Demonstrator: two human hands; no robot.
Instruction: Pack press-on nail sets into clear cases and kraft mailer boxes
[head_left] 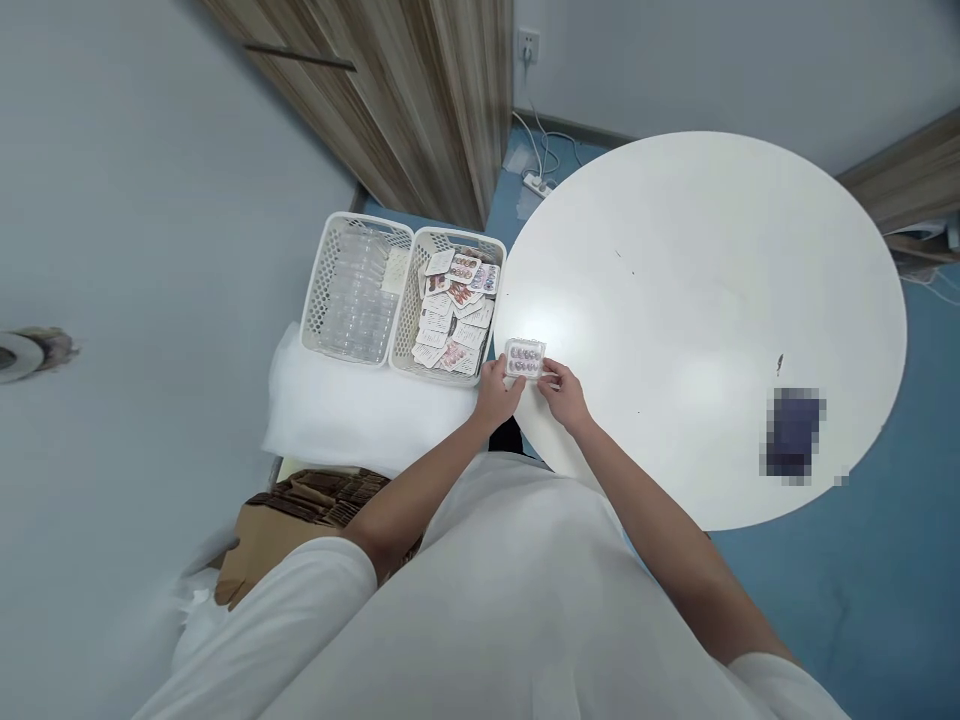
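A small clear plastic case [524, 358] with two rows of little pinkish-purple ovals, which look like press-on nails, is held over the near left edge of the round white table [697, 300]. My left hand [498, 396] grips its left side, thumb along the lower edge. At the right side, the fingers of my right hand [564, 394] close on the case's edge. Just left of the hands, a white basket [396, 345] holds many printed cards [454, 310], some showing similar nail sets. Beside it, another white basket [313, 290] contains stacked clear plastic cases [360, 290].
Both baskets rest on white wrapping material [337, 410]. Below that are folded brown cardboard boxes [277, 535]. A dark, pixelated rectangular object [793, 435] lies at the table's right. A power strip [537, 185] with cables is on the blue floor near a wood-grain cabinet [420, 100].
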